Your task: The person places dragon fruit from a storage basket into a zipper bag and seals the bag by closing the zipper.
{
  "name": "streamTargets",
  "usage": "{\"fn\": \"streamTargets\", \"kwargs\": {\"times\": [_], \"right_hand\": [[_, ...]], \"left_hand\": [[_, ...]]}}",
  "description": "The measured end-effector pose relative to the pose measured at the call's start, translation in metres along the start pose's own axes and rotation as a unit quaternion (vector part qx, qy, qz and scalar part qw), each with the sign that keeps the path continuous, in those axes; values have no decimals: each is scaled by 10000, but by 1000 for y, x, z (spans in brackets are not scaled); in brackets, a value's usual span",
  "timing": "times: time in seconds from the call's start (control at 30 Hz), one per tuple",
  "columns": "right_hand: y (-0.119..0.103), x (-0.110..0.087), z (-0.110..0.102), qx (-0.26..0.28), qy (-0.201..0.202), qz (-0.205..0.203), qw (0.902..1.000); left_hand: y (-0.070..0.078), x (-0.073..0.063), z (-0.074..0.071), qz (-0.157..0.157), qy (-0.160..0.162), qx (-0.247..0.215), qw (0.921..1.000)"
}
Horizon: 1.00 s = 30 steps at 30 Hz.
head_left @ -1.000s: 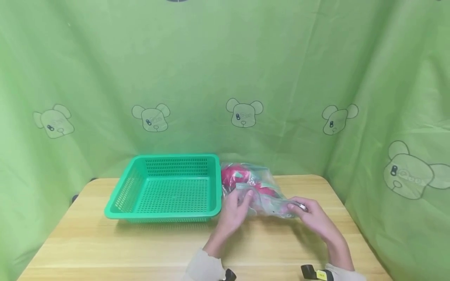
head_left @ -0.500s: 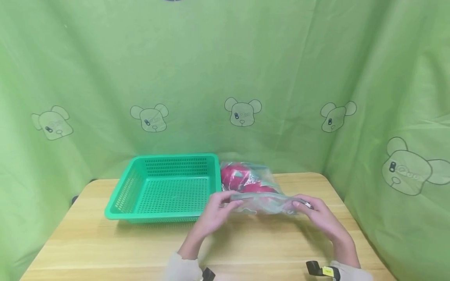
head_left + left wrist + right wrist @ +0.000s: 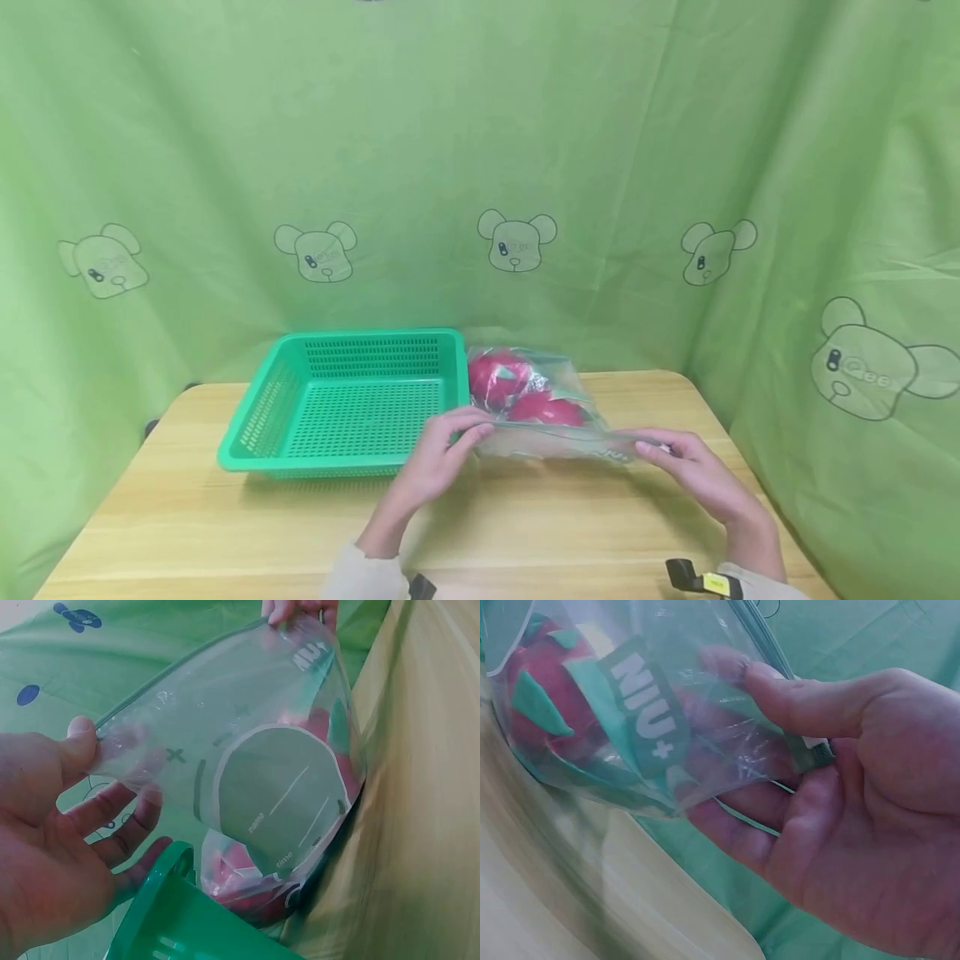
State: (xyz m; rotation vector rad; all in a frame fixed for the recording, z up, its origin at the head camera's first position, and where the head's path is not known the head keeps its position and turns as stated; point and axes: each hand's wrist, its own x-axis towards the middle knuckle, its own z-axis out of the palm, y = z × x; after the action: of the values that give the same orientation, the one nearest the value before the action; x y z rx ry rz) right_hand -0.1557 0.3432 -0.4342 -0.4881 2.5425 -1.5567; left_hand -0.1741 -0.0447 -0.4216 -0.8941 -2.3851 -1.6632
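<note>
A clear zip bag (image 3: 551,443) lies at the back of the table, its mouth edge lifted and stretched between both hands. Inside are two red-pink fruits (image 3: 546,408) with green scales, apparently dragon fruits. My left hand (image 3: 433,467) pinches the left end of the mouth edge between thumb and index finger. In the left wrist view, the other fingers (image 3: 141,825) spread behind the film. At the opposite end, my right hand (image 3: 705,479) grips the corner near the zip end (image 3: 814,754). White letters mark the bag's film (image 3: 727,750) in the right wrist view.
A green perforated basket (image 3: 341,462) stands directly left of the bag, close to my left hand. The wooden tabletop (image 3: 225,533) extends toward me. Green curtains (image 3: 420,150) hang behind and at both sides.
My left hand has slid leftward along the bag's mouth edge, which is now straighter and tauter. The right hand has shifted slightly right, still gripping its corner. The basket stays put.
</note>
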Motion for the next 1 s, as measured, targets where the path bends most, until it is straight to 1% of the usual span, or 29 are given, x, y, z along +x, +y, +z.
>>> {"fn": "streamTargets", "kwargs": {"times": [0.13, 0.27, 0.37, 0.43, 0.5, 0.57, 0.63, 0.7, 0.8, 0.87, 0.93, 1.0], "right_hand": [[1, -3, -3, 102, -260, -173, 9995], [0, -5, -7, 185, -568, -550, 9967], [-2, -7, -9, 286, -774, -766, 9936], [-4, -8, -10, 307, -869, -837, 9922], [-4, -10, -12, 344, -964, -786, 9916], [-5, -12, -14, 392, -1049, -652, 9916], [-5, -14, -14, 467, -1154, -555, 9907], [-4, -15, -15, 516, -1240, -488, 9897], [-3, -17, -15, 517, -1312, -437, 9890], [-2, -18, -16, 440, -1286, -364, 9901], [-2, -20, -16, 338, -1189, -262, 9920], [-3, -22, -15, 211, -1008, -145, 9946]], "left_hand": [[3, -2, -5, 62, -127, 108, 9998], [5, -6, -9, 144, -446, 125, 9988], [3, -11, -11, 131, -697, -16, 9975], [1, -16, -12, 57, -867, -93, 9962], [0, -20, -13, 30, -1091, -167, 9939], [0, -23, -14, 44, -1320, -168, 9911], [1, -26, -15, 107, -1579, -127, 9873], [3, -27, -15, 215, -1757, -90, 9842], [6, -30, -15, 395, -1946, 19, 9801], [6, -32, -15, 470, -2032, 79, 9780], [5, -35, -14, 526, -2096, 141, 9763], [2, -38, -13, 494, -2129, 151, 9757]]}}
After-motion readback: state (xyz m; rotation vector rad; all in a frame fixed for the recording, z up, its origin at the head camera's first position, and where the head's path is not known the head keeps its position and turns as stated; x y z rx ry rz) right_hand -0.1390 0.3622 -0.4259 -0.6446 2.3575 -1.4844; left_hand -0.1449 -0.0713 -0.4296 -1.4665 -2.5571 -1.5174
